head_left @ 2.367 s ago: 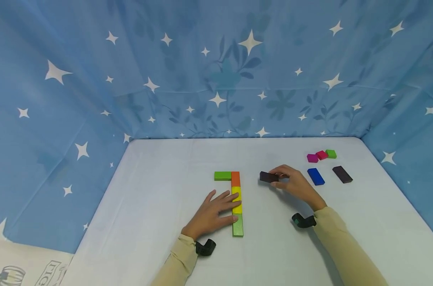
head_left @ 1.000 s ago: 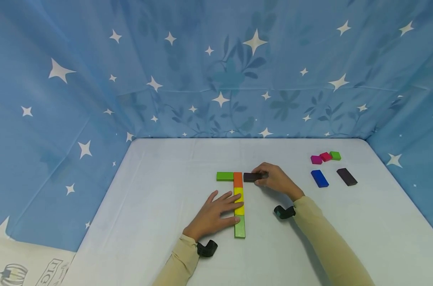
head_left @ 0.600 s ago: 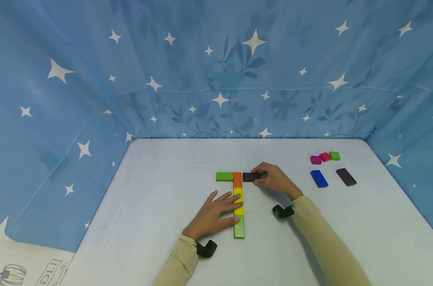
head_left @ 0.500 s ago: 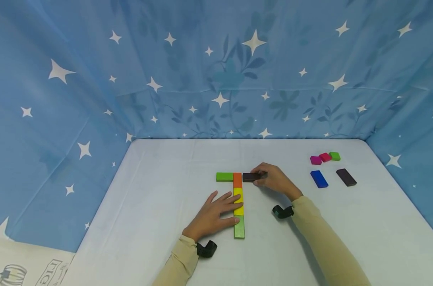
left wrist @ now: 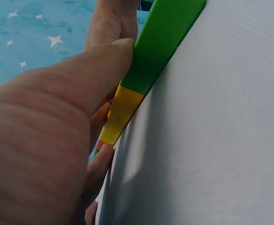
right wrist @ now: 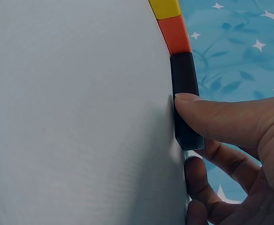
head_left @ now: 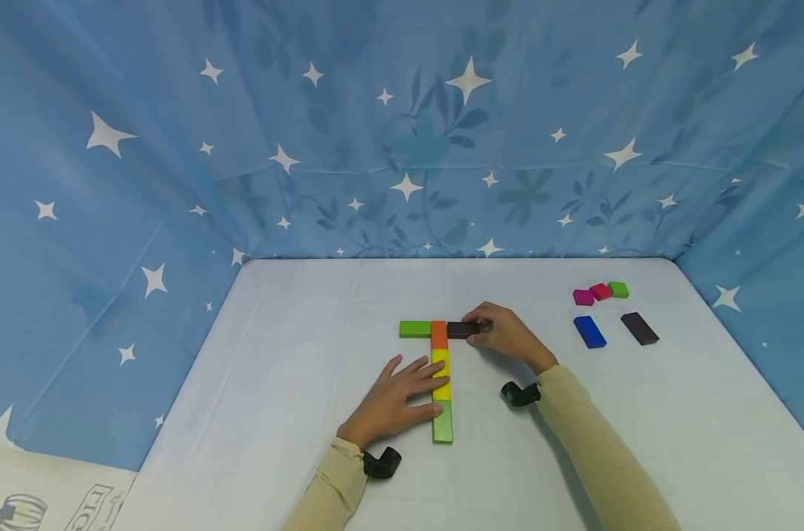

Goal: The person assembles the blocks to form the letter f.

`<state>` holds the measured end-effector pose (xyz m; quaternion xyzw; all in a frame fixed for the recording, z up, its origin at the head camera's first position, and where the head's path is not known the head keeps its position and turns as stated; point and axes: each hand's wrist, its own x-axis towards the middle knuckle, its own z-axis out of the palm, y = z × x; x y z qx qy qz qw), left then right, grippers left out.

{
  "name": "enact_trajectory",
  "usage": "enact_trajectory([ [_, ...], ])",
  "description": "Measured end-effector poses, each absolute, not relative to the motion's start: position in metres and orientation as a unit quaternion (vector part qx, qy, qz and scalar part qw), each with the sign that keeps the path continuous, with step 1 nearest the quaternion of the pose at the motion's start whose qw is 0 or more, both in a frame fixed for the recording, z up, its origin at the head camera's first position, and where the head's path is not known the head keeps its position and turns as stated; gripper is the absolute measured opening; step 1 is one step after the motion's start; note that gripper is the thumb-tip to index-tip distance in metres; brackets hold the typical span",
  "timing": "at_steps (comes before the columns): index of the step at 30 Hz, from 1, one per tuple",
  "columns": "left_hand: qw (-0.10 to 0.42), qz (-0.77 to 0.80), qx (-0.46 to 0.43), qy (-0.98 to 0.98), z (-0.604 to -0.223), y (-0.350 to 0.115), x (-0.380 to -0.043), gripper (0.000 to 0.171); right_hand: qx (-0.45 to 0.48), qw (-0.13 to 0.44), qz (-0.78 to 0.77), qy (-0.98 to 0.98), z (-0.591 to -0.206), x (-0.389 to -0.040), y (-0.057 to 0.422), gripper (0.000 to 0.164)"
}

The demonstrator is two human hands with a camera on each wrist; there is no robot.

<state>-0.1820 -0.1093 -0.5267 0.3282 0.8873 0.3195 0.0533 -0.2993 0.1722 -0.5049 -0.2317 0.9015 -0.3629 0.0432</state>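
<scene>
My right hand (head_left: pixel 510 338) pinches a black block (head_left: pixel 462 330) between thumb and fingers. The block lies flat, its left end against an orange block (head_left: pixel 439 334); in the right wrist view the black block (right wrist: pixel 185 75) meets the orange block (right wrist: pixel 175 35). A green block (head_left: pixel 414 330) extends left from the orange one. Below it run a yellow block (head_left: pixel 440 389) and a light green block (head_left: pixel 442 428) in line. My left hand (head_left: pixel 395 398) lies with fingers spread over the yellow block, thumb on the light green one, as the left wrist view also shows with the green block (left wrist: pixel 165 42).
At the right lie a blue block (head_left: pixel 589 332) and another black block (head_left: pixel 639 328). Behind them sit a magenta block (head_left: pixel 583 297), a red block (head_left: pixel 601 292) and a small green block (head_left: pixel 618 290). A blue star-patterned curtain (head_left: pixel 349 147) borders the white table (head_left: pixel 276 354).
My right hand has brought the black block leftward, from well right of the orange block to touching it. The left hand stays in place on the row.
</scene>
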Motion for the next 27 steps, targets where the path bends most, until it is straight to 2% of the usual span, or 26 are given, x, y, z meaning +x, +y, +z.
enact_trajectory([
  [19, 0.052, 0.324, 0.332, 0.884, -0.5274, -0.1097, -0.1816, 0.055, -0.225, 0.042, -0.368, 0.901, -0.5040, -0.2946, 0.1718, 0.031],
  [27, 0.061, 0.323, 0.327, 0.886, -0.5276, -0.1095, -0.1816, 0.055, -0.222, 0.048, -0.355, 0.907, -0.5056, -0.2937, 0.1718, 0.042],
])
